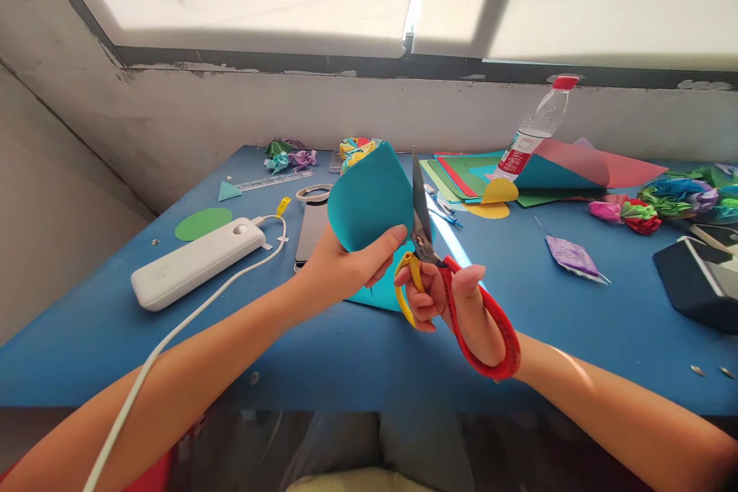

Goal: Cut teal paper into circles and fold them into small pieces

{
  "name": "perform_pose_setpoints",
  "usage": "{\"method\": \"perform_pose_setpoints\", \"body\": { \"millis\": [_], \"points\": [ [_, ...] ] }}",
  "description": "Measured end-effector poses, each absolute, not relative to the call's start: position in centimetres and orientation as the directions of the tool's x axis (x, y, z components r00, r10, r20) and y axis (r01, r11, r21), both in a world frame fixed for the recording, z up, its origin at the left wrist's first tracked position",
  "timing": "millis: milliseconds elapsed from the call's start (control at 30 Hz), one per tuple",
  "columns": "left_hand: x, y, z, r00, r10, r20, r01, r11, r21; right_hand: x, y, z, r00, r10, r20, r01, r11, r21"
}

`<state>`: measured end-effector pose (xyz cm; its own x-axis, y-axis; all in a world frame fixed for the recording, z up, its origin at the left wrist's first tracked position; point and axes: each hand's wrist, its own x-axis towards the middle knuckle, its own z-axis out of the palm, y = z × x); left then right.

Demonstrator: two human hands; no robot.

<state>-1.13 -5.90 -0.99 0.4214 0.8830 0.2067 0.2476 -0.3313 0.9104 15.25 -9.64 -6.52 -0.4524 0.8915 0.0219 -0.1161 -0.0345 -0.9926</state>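
Observation:
My left hand [357, 261] pinches a curled sheet of teal paper [372, 196] by its lower edge, above the table. My right hand [455, 300] grips a pair of scissors [423, 234] with one red and one yellow handle; the thumb is through the red loop and fingers are in the yellow one. The dark blades point up along the right edge of the teal paper, and I cannot tell whether that edge lies between them. Another piece of bright blue paper [377, 298] lies on the table below both hands.
On the blue table [311, 369] lie a white power bank [199, 263] with a cable, a phone [310, 234] and a green paper circle [203, 224]. Behind stand coloured sheets [461, 169] and a plastic bottle [533, 131]. Crepe-paper flowers [639, 215] and a black box [700, 280] are at right.

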Motion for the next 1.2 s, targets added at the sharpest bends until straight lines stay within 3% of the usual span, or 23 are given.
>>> {"method": "perform_pose_setpoints", "body": {
  "millis": [533,633,767,867,1200],
  "points": [
    [-1.4,-5.3,-1.0,0.423,0.888,0.181,0.118,-0.252,0.96,15.7,-9.7,-6.7,-0.386,0.921,0.062,-0.118,0.018,-0.993],
    [-1.2,-5.1,-1.7,0.34,0.919,0.197,0.056,-0.229,0.972,15.3,-9.7,-6.8,-0.401,0.916,-0.006,-0.181,-0.086,-0.98],
    [-0.7,-5.2,-2.4,0.165,0.98,0.113,-0.016,-0.112,0.994,14.4,-10.5,-6.9,-0.51,0.851,-0.128,-0.288,-0.309,-0.906],
    [-0.5,-5.2,-2.5,0.098,0.994,0.039,0.01,-0.04,0.999,14.1,-11.5,-7.6,-0.574,0.809,-0.126,-0.344,-0.377,-0.86],
    [-1.1,-4.7,-4.3,0.158,0.983,-0.095,-0.02,0.1,0.995,14.1,-12.4,-8.9,-0.535,0.784,-0.315,-0.381,-0.557,-0.738]
  ]
}}
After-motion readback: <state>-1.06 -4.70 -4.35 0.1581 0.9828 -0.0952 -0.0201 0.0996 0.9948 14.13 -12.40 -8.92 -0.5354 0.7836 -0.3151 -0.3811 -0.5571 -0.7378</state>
